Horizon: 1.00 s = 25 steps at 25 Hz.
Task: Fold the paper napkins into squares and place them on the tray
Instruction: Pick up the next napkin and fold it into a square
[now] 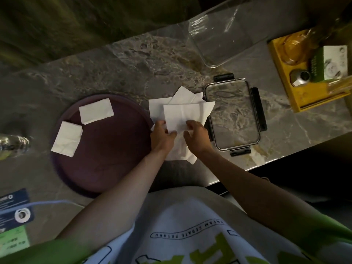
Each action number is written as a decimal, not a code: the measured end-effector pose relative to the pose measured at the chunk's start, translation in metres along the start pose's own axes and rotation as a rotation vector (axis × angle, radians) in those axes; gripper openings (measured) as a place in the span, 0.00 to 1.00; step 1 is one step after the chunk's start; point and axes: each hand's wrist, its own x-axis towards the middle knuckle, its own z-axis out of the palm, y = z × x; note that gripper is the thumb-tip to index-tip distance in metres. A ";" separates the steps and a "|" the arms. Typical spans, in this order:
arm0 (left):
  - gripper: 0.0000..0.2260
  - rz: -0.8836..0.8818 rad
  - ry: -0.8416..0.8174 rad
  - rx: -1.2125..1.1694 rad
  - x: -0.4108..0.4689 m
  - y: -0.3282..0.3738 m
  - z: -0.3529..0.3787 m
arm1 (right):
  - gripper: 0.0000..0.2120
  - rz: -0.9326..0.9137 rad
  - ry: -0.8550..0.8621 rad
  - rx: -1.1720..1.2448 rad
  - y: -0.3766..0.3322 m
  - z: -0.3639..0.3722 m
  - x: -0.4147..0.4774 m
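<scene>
A dim marble table (122, 60) carries a round purple tray (106, 168). Just right of the tray lies a loose pile of napkins (182, 111). The left hand (162, 137) and right hand (197, 135) each pinch the top napkin's near edge, grip narrow on the paper. To fold well, I'd bring edge to edge squarely, then press the crease flat. Two folded squares (96, 110) lie on the tray's far-left part; the pile holds at least three sheets, exact count unclear.
</scene>
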 end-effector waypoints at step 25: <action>0.33 -0.057 -0.181 -0.723 -0.064 -0.070 -0.150 | 0.12 0.015 -0.190 0.779 -0.129 -0.020 -0.112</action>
